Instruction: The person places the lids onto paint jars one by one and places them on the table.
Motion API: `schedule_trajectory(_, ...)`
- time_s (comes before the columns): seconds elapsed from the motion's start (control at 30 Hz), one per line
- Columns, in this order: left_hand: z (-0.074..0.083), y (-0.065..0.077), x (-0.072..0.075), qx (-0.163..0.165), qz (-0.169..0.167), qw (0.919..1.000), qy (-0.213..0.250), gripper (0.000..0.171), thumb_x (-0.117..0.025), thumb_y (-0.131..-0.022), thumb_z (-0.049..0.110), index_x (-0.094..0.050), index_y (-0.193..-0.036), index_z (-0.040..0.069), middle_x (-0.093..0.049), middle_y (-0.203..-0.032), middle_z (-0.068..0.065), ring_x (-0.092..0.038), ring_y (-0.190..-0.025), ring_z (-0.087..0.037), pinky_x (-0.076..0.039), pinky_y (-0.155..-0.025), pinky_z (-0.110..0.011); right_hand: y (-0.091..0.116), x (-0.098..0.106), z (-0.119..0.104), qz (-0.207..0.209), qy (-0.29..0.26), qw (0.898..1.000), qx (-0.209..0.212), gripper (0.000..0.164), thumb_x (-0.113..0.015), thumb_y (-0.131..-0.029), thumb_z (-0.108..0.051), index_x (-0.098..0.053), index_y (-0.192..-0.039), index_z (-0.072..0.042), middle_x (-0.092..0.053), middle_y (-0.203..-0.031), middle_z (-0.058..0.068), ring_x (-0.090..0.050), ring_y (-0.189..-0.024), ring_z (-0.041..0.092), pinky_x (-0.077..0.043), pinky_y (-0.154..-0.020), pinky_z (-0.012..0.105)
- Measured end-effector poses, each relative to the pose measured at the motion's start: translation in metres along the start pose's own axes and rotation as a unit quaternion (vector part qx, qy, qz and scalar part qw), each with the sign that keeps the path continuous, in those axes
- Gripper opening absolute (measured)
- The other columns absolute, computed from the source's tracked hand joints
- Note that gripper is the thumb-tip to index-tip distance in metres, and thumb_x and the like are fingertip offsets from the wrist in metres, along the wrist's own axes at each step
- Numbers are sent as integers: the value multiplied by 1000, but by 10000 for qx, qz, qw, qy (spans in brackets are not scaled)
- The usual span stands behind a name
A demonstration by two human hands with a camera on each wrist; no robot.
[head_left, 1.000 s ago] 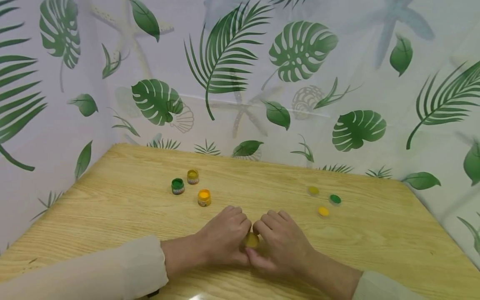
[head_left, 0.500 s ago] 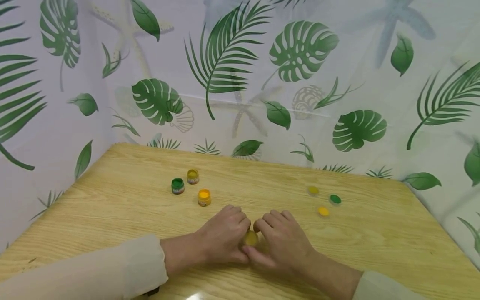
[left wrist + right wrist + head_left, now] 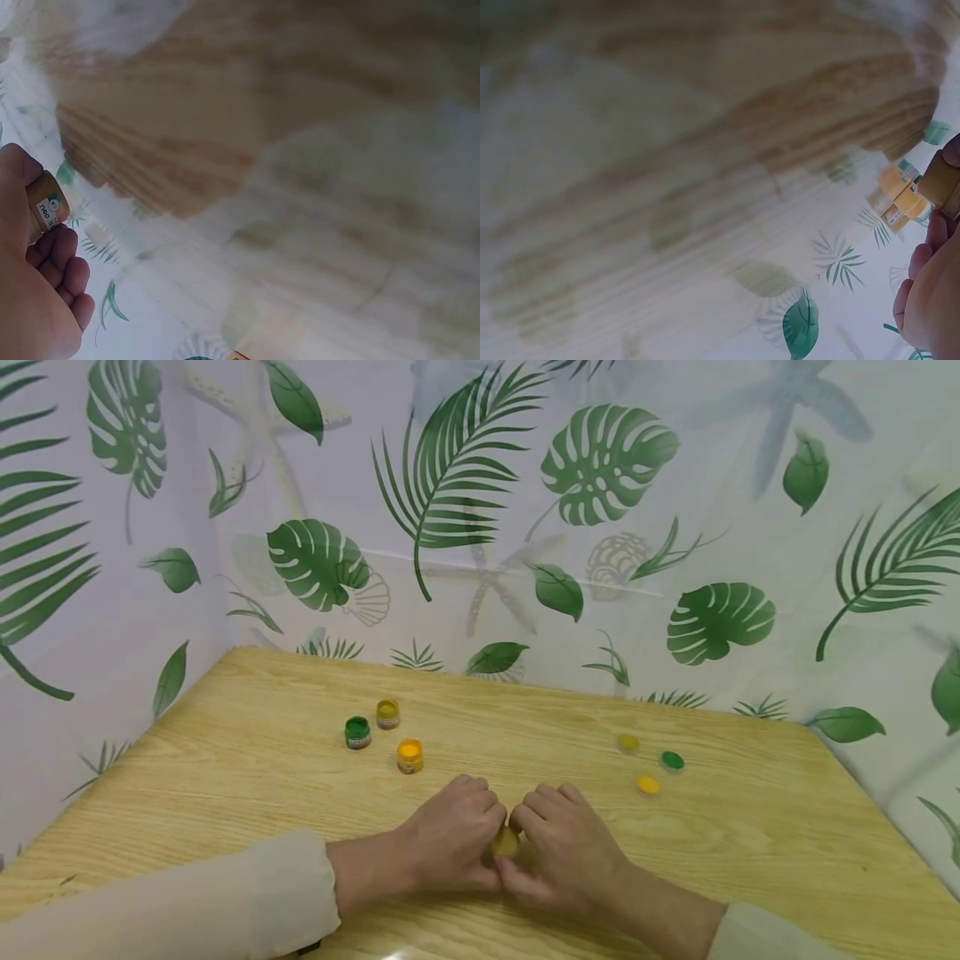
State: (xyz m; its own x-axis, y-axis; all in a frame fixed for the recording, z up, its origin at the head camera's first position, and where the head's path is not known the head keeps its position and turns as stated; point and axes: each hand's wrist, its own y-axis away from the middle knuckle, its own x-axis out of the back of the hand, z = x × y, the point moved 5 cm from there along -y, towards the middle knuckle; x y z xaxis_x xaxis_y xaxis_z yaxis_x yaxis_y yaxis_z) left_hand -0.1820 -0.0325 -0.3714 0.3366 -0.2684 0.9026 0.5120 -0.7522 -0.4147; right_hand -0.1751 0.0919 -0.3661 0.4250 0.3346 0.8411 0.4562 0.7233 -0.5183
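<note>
At the near side of the wood-grained counter (image 3: 225, 760), we see the person's left grip (image 3: 453, 837) and right grip (image 3: 567, 843) both pinching a small, round, ochre-brown jar (image 3: 506, 842). Beyond, to the right, lie a round yellow lid (image 3: 648, 785) and a round green lid (image 3: 672, 761); to the left stands an open orange-yellow jar (image 3: 410, 757). Farther off we find a round olive lid (image 3: 628, 742), an open green jar (image 3: 357, 732), an open olive jar (image 3: 387, 714) and pale leaf-printed sheeting (image 3: 517, 539).

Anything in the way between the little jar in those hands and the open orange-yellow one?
Only the left hand, which grips the little jar and, in the head view, lies between it and the open orange-yellow jar. Nothing else visible intervenes.
</note>
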Motion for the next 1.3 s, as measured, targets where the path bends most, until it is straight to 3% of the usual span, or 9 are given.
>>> schedule_trajectory(0.3, 1, -1, 0, 46, -161, 9997, 202, 39, -72, -77, 55, -59, -74, 18, -48, -66, 11, -37, -64, -6, -33, -66, -20, 1, 1, 0, 329, -272, 9991, -77, 29, -73, -75, -42, -57, -69, -19, -52, -66, -10, -43, -64, 5, -35, -64, 23)
schedule_trajectory(0.4, 1, -1, -1, 76, -272, 9994, 224, 40, -72, -77, 56, -60, -73, 18, -50, -66, 11, -37, -64, -6, -33, -65, -20, 0, 0, 1, 328, -305, 9988, -188, 34, -73, -77, -43, -52, -62, -19, -45, -60, -12, -38, -59, 3, -32, -61, 21)
schedule_trajectory(0.53, 1, -1, -4, 156, -391, 9984, 381, 40, -75, -76, 54, -60, -71, 17, -50, -65, 10, -37, -62, -5, -33, -64, -19, 0, -2, 4, -31, -399, 9974, -607, 40, -72, -80, -47, -50, -58, -21, -40, -58, -16, -35, -58, 0, -29, -60, 21)
schedule_trajectory(0.7, -5, -1, -7, 453, -522, 9950, 715, 38, -76, -75, 50, -60, -71, 17, -50, -63, 11, -38, -61, -4, -34, -64, -19, 2, -4, 9, -439, -717, 9901, -1121, 32, -73, -81, -52, -63, -78, -22, -50, -67, -16, -41, -65, -2, -35, -66, 22)
schedule_trajectory(0.8, -7, 0, -9, 591, -553, 9937, 770, 36, -75, -75, 48, -62, -75, 15, -50, -64, 11, -40, -62, -4, -37, -66, -20, 2, -6, 10, -504, -805, 9897, -1075, 28, -72, -81, -47, -66, -90, -21, -53, -74, -14, -43, -70, 0, -35, -67, 22)
schedule_trajectory(0.93, -9, 0, -7, 668, -484, 9933, 804, 33, -73, -75, 45, -64, -78, 13, -51, -64, 10, -42, -63, -5, -39, -67, -22, 1, -7, 10, -500, -845, 9912, -887, 24, -72, -78, -39, -67, -93, -21, -53, -77, -14, -46, -74, 1, -34, -69, 23)
schedule_trajectory(1.3, -6, 0, -6, 578, -518, 9933, 853, 34, -74, -75, 46, -60, -73, 16, -51, -65, 10, -39, -61, -5, -33, -63, -19, 1, -5, 5, -259, -662, 9958, -574, 23, -74, -75, -39, -61, -79, -20, -59, -79, -10, -51, -74, 4, -38, -70, 25)
